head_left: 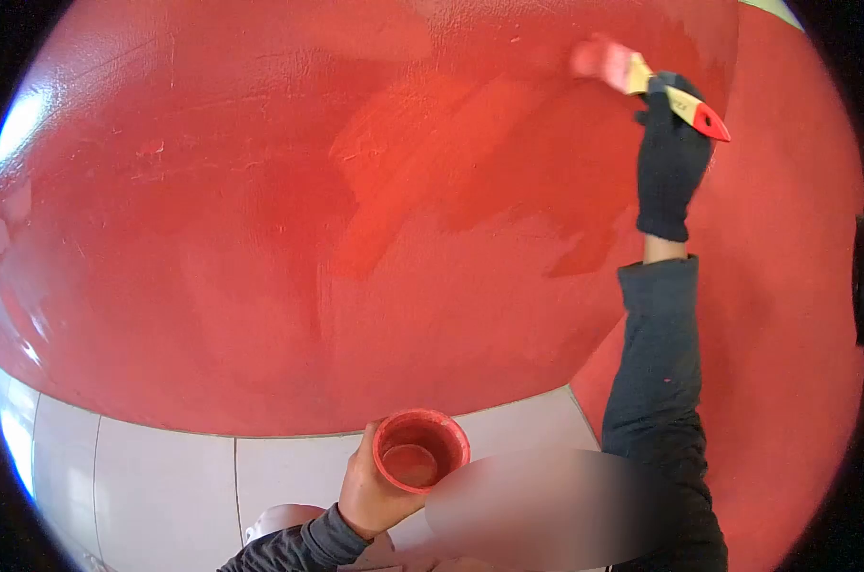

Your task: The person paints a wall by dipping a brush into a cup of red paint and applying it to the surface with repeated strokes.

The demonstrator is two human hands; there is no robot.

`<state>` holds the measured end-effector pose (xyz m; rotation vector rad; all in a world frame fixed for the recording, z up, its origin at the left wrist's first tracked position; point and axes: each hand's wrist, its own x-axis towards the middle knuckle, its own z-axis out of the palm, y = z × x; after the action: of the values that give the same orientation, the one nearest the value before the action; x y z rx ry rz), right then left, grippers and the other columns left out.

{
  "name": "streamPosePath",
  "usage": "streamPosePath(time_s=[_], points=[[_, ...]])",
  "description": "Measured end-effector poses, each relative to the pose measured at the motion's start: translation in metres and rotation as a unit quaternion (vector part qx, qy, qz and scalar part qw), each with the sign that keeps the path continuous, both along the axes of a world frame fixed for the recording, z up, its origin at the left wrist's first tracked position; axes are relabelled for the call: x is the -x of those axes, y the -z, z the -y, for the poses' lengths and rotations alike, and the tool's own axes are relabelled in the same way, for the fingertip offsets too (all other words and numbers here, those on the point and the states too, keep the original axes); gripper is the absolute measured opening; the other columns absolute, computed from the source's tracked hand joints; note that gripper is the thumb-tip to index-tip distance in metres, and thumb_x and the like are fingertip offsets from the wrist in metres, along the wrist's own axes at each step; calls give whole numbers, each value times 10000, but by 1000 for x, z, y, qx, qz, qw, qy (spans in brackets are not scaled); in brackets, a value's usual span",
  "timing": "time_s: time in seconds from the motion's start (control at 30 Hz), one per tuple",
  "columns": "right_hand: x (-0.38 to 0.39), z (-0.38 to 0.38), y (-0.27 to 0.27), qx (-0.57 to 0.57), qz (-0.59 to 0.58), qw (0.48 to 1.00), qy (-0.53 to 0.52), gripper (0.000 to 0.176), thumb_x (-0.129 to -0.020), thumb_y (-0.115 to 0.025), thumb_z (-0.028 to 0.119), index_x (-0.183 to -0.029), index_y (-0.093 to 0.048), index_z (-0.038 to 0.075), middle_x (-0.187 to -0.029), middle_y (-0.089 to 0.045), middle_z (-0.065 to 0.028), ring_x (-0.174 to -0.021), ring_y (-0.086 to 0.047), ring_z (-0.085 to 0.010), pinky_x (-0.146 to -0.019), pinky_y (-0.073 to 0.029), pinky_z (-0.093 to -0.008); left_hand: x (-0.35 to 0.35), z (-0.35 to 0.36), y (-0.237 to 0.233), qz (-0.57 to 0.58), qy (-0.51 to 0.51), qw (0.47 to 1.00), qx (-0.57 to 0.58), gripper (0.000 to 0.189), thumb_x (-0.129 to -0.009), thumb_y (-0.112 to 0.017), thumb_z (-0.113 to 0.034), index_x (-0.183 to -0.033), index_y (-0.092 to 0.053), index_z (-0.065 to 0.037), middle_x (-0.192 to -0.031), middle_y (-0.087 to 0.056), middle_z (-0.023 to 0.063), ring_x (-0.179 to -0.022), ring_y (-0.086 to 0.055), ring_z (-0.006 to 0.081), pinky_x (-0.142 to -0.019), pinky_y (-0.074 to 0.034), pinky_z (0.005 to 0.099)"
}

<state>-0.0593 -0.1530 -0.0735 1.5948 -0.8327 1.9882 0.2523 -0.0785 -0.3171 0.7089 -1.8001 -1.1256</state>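
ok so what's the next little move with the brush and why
Probably a short stroke down and left with the brush: the right hand holds its bristles against the wall at the upper edge of the lighter streaky patch, and the cup in the left hand sits far below.

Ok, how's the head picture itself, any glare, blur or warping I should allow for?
Head view: strong fisheye, so the wall bulges and black corners frame it; white glare washes out the left edge; the bristles of the brush in the right hand look smeared; a blurred patch sits low, just right of the cup, which is sharp in the left hand.
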Motion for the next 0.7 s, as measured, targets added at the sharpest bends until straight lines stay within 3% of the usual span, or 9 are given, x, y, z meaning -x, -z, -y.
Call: streamPosePath(time_s=[0.07,0.13,0.17,0.23,0.33,0.43,0.53,0.67,0.7], points=[[7,6,-3,133,-96,971,173,128,-879,-543,58,-983,-595,4,-917,-611,-43,-772,-569,-130,-678,-466,-275,0,4,6,2,-7,1000,-6,773,-541,-876,-214,-1142,-430,-19,-1084,-573,117,-996,-575,195,-850,-477,334],[-39,7,41,-55,-120,983,129,99,-857,-557,50,-938,-610,32,-889,-614,-64,-804,-583,-176,-734,-464,-299,1,4,4,10,-7,1000,-5,768,-543,-875,-211,-1139,-431,-18,-1079,-575,118,-996,-576,194,-850,-477,335],[-51,16,67,-59,-253,948,184,106,-833,-574,62,-931,-614,59,-875,-605,-83,-829,-587,-226,-759,-456,-318,3,3,2,15,-7,1000,-7,764,-544,-875,-209,-1137,-433,-17,-1075,-578,119,-996,-576,193,-851,-477,337],[-92,8,112,-62,-404,911,61,124,-814,-597,76,-936,-615,73,-890,-605,-99,-869,-591,-269,-755,-461,-330,4,1,6,10,0,1000,-2,761,-545,-874,-207,-1134,-433,-17,-1073,-579,118,-996,-576,193,-851,-477,337],[-102,9,107,-95,-344,930,-83,147,-794,-639,123,-924,-603,66,-884,-620,-98,-839,-596,-255,-764,-471,-349,5,2,8,11,6,1000,-2,756,-546,-874,-206,-1131,-434,-18,-1072,-580,116,-995,-577,193,-852,-476,336],[-36,26,23,-61,-136,987,-65,99,-878,-541,114,-897,-580,26,-849,-613,-66,-805,-584,-174,-717,-464,-319,4,3,9,15,12,1000,0,752,-548,-874,-208,-1128,-434,-20,-1075,-580,113,-993,-578,194,-852,-475,334],[17,8,-41,62,-32,992,104,112,-883,-545,131,-883,-583,26,-791,-601,-46,-720,-554,-134,-663,-452,-284,2,6,10,10,12,1000,9,744,-552,-872,-209,-1124,-435,-20,-1077,-580,112,-992,-578,194,-851,-477,334],[-22,16,8,9,-180,974,140,96,-830,-586,43,-923,-608,46,-855,-607,-58,-799,-594,-190,-741,-477,-307,3,5,5,13,22,1000,-11,734,-559,-869,-203,-1121,-434,-19,-1071,-582,111,-991,-577,192,-851,-478,335],[-39,19,31,22,-301,940,161,99,-812,-589,19,-901,-617,51,-845,-609,-74,-805,-603,-220,-743,-475,-312,3,4,6,11,24,1000,-10,734,-559,-869,-203,-1121,-434,-19,-1071,-582,111,-991,-577,192,-851,-478,335]])
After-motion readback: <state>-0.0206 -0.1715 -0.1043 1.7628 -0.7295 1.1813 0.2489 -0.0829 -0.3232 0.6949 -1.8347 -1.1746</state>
